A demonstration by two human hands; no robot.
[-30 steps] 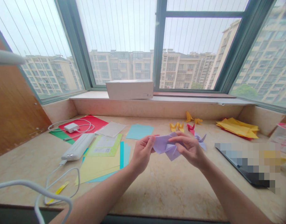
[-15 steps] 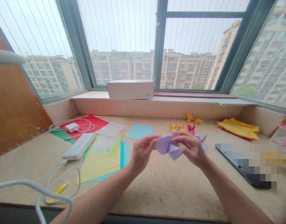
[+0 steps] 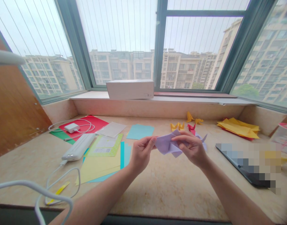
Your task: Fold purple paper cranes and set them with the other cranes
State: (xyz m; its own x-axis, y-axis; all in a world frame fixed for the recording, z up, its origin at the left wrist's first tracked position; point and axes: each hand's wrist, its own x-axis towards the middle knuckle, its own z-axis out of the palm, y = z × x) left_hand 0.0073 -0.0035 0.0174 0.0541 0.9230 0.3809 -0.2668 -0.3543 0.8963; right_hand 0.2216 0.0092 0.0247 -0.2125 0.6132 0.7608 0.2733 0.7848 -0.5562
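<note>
Between my two hands, above the counter, is a partly folded sheet of purple origami paper with creases and a pointed lower flap. My left hand pinches its left corner between thumb and fingers. On the other side, my right hand grips the paper's right part, its fingers lying over the upper edge. Just behind the right hand lies another folded purple piece, partly hidden by it. Farther back stand a red folded bird and small yellow folded figures.
Blue sheets, yellow sheets and a red sheet lie to the left, near a white power bank with cables. On the right are a yellow paper stack and a dark-edged tablet. A white box sits on the sill.
The purple paper's lower flap has tilted up a little, and its point sits higher. Both hands keep their hold, with the left fingers slightly more curled.
</note>
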